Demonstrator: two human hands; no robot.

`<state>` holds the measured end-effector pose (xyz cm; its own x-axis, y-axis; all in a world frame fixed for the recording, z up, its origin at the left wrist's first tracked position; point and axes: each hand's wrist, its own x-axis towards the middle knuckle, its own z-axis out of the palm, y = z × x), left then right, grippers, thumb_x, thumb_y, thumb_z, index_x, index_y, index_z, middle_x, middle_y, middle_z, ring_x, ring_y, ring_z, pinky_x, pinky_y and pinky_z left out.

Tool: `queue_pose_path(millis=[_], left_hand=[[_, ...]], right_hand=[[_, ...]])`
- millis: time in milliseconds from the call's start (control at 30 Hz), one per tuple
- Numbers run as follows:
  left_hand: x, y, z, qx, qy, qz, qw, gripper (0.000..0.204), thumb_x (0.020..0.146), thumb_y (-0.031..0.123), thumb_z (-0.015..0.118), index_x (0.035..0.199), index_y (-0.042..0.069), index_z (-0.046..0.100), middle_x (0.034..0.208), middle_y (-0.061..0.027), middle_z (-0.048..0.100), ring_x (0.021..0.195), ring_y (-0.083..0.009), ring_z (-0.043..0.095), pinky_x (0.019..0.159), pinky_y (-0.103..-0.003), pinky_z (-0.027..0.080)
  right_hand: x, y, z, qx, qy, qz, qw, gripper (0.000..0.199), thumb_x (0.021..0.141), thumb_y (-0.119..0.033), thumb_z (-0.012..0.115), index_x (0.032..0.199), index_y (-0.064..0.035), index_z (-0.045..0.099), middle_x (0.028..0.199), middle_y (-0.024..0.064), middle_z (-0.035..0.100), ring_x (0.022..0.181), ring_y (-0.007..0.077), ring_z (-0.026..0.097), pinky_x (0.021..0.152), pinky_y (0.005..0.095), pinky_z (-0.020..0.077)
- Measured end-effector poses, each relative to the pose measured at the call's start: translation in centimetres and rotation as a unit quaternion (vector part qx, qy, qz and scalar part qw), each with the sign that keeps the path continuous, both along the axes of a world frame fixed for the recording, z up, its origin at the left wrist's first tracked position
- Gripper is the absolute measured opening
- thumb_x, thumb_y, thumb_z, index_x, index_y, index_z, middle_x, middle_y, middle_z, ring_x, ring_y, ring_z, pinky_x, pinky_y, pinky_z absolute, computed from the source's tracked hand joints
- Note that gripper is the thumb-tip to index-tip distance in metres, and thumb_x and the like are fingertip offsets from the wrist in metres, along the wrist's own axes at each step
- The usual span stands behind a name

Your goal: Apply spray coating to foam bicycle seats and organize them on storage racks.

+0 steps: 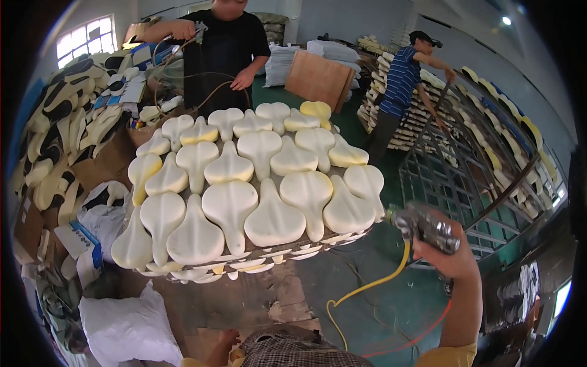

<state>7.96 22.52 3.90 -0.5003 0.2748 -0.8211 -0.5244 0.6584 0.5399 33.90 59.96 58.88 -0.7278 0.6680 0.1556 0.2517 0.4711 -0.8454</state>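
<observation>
A grey metal spray gun (425, 225) is held in the right hand (449, 254), at the right of the scene, with the fingers closed around its grip. A yellow hose (367, 287) and a thin red line (422, 333) hang down from it toward the green floor (391, 306). The nozzle is pointed left, toward the near right edge of the stacked cream foam saddle pads (244, 183), which are laid flat in rows on the bench (232, 300). The left hand (227, 342) is seen only partly at the lower edge, near the checked cloth (293, 352); whether its fingers are open or closed cannot be told.

For a good result, it is judged that the gun should be kept at an even distance from the pads and moved in steady rows, so that each pad is covered once and the hose is not dragged over them. A person in a black shirt (223, 49) stands at the far side.
</observation>
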Motion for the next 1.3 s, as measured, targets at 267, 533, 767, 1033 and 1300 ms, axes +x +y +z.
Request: queue_pose_path(millis=[267, 533, 767, 1033, 1300], left_hand=[[1.2, -3.2, -3.9, 0.008, 0.306, -0.53, 0.79, 0.017, 0.072, 0.017, 0.064, 0.084, 0.005, 0.067, 0.076, -0.0075, 0.065, 0.063, -0.0226, 0.065, 0.061, -0.035, 0.053], [7.4, -3.0, -0.3, -0.079, 0.079, -0.158, 0.981, 0.024, 0.07, 0.025, 0.065, 0.085, 0.007, 0.071, 0.08, -0.0106, 0.069, 0.07, -0.0221, 0.066, 0.069, -0.035, 0.052], [9.3, -7.6, -0.5, -0.082, 0.147, -0.192, 0.967, 0.024, 0.074, 0.025, 0.062, 0.086, 0.005, 0.071, 0.08, -0.011, 0.069, 0.07, -0.0217, 0.066, 0.067, -0.035, 0.052], [6.8, -12.0, -3.6, -0.096, 0.28, -0.435, 0.85, 0.027, 0.078, 0.023, 0.058, 0.093, 0.004, 0.068, 0.084, -0.0138, 0.069, 0.076, -0.0244, 0.066, 0.072, -0.039, 0.05], [4.2, -16.4, -0.7, -0.054, 0.164, -0.243, 0.955, 0.03, 0.083, 0.024, 0.052, 0.091, -0.002, 0.066, 0.087, -0.0137, 0.068, 0.073, -0.0243, 0.067, 0.063, -0.038, 0.054]], right_hand=[[6.6, -2.9, 0.1, -0.044, -0.054, -0.018, 0.997, 0.049, 0.075, -0.009, 0.068, 0.121, 0.0027, 0.053, 0.083, 0.004, 0.063, 0.067, 0.0075, 0.054, 0.063, 0.023, 0.0461], [9.5, -4.7, 0.3, -0.046, 0.04, -0.041, 0.997, 0.051, 0.078, -0.008, 0.067, 0.124, 0.0035, 0.049, 0.084, 0.0018, 0.061, 0.072, 0.0069, 0.054, 0.066, 0.022, 0.0462], [14.7, -6.7, -1.2, -0.023, -0.009, 0.009, 1.0, 0.051, 0.076, -0.009, 0.069, 0.121, 0.0052, 0.051, 0.085, 0.003, 0.062, 0.067, 0.0067, 0.053, 0.065, 0.0221, 0.0452], [12.2, -8.8, -0.7, -0.032, 0.021, 0.028, 0.999, 0.051, 0.075, -0.005, 0.067, 0.123, 0.0041, 0.051, 0.083, 0.003, 0.061, 0.07, 0.0065, 0.054, 0.065, 0.0234, 0.0463], [1.4, -8.4, -0.7, -0.028, 0.064, 0.018, 0.997, 0.048, 0.078, -0.003, 0.064, 0.124, 0.0017, 0.05, 0.083, 0.0019, 0.06, 0.066, 0.0068, 0.055, 0.063, 0.0238, 0.0476]])
